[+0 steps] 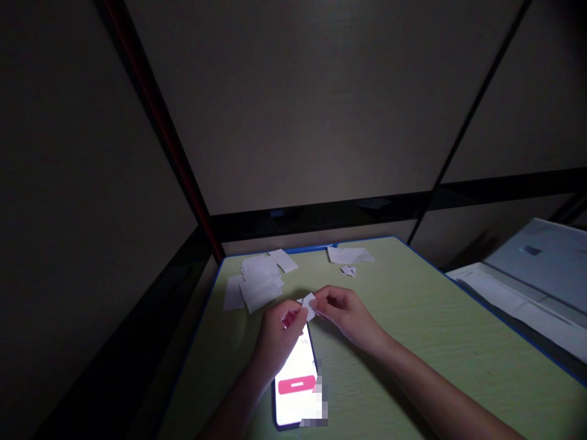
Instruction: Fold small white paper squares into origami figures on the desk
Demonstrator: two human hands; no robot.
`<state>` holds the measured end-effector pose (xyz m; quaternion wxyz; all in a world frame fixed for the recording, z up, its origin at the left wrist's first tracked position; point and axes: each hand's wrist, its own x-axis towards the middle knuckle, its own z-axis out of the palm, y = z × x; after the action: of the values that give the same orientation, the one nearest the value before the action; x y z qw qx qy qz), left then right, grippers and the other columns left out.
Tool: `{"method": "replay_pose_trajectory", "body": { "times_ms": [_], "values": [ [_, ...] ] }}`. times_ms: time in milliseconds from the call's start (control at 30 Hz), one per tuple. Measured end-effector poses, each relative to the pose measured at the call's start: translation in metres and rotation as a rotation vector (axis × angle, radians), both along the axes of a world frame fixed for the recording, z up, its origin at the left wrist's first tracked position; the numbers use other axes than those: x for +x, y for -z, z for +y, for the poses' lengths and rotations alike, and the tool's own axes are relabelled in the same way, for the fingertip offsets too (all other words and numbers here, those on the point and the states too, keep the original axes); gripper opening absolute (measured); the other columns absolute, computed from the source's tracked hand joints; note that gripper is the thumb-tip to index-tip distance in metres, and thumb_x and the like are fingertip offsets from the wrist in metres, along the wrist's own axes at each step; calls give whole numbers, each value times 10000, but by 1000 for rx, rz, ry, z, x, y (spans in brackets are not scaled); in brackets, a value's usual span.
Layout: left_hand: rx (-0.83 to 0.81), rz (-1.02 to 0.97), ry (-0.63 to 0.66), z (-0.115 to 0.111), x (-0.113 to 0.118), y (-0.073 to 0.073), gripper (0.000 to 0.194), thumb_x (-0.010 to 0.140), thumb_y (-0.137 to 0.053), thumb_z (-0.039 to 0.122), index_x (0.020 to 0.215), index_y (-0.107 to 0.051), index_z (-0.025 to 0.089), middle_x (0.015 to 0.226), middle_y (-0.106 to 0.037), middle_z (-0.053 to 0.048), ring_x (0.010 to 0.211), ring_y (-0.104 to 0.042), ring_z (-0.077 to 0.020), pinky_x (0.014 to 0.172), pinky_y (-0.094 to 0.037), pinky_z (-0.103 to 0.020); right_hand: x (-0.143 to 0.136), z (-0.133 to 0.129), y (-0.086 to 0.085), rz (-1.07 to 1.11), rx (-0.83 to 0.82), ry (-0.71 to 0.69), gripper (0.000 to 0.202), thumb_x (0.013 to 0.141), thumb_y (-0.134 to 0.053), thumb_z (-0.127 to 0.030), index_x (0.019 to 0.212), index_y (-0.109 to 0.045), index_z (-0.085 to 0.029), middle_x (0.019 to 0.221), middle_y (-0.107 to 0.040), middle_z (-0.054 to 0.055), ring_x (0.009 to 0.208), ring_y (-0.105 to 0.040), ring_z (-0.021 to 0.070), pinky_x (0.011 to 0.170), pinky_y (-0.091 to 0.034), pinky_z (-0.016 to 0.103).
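Between my two hands is a small folded piece of white paper point(309, 305), held just above the far end of a lit phone point(296, 406). My left hand point(280, 333) pinches the paper's left side, its fingers curled and partly hidden. From the right, my right hand point(342, 308) grips the other edge between thumb and forefinger. The phone lies face up, its white screen showing a red button; my left hand covers part of it. Beyond my left hand, several loose white paper sheets point(260, 287) overlap in a pile.
A green table point(389, 293) with a blue edge carries everything. Near its back lie a flat paper strip point(351, 255) and a small folded paper piece point(348, 271). Wall panels point(312, 122) rise behind. At the right stands a pale open box-like object point(541, 263).
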<state>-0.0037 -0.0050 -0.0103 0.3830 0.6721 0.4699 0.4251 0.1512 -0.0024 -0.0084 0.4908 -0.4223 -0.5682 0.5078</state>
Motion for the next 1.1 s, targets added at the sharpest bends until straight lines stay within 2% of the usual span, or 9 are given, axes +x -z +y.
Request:
{"method": "replay_pose_trajectory", "body": {
  "times_ms": [67, 200, 267, 533, 900, 1100],
  "values": [
    [20, 3, 1, -1, 0, 1, 182, 761, -524, 259, 619, -550, 149, 547, -532, 14, 511, -471, -99, 482, -353, -194, -1, 0, 1, -7, -3, 20, 288, 716, -635, -419, 676, -581, -139, 564, -460, -41, 522, -394, 87, 502, -305, 228],
    [37, -60, -12, -1, -1, 1, 156, 783, -515, 279, 829, -589, 151, 696, -604, -11, 583, -530, -109, 536, -402, -201, -1, -1, 0, -30, -2, 42, 301, 714, -629, -439, 676, -584, -143, 552, -443, -42, 514, -370, 85, 486, -284, 228],
    [49, -85, -32, -1, -1, 0, 171, 789, -510, 279, 873, -583, 150, 721, -611, -16, 599, -549, -113, 564, -419, -211, -2, -2, -1, -43, 1, 42, 311, 710, -627, -450, 658, -573, -148, 550, -435, -43, 512, -362, 86, 482, -279, 228],
    [-3, -83, -56, -2, 0, -8, 140, 762, -523, 262, 709, -571, 141, 558, -545, 16, 521, -524, -114, 497, -390, -205, -6, -7, -4, -85, -4, 21, 315, 719, -615, -441, 618, -530, -155, 561, -439, -40, 520, -374, 91, 493, -292, 232],
    [20, -38, -61, 0, -1, -4, 141, 748, -530, 256, 667, -569, 147, 561, -547, 15, 526, -525, -115, 511, -386, -206, -8, -8, -1, -100, 25, -2, 230, 748, -593, -351, 635, -537, -159, 574, -464, -39, 529, -403, 94, 500, -317, 229],
    [61, 0, -32, 0, -2, -4, 151, 778, -503, 249, 689, -571, 147, 594, -555, 8, 549, -518, -113, 529, -382, -205, -9, -10, 0, -85, 64, 10, 183, 752, -604, -329, 721, -573, -152, 612, -493, -29, 572, -433, 106, 534, -347, 234]
  ]
}}
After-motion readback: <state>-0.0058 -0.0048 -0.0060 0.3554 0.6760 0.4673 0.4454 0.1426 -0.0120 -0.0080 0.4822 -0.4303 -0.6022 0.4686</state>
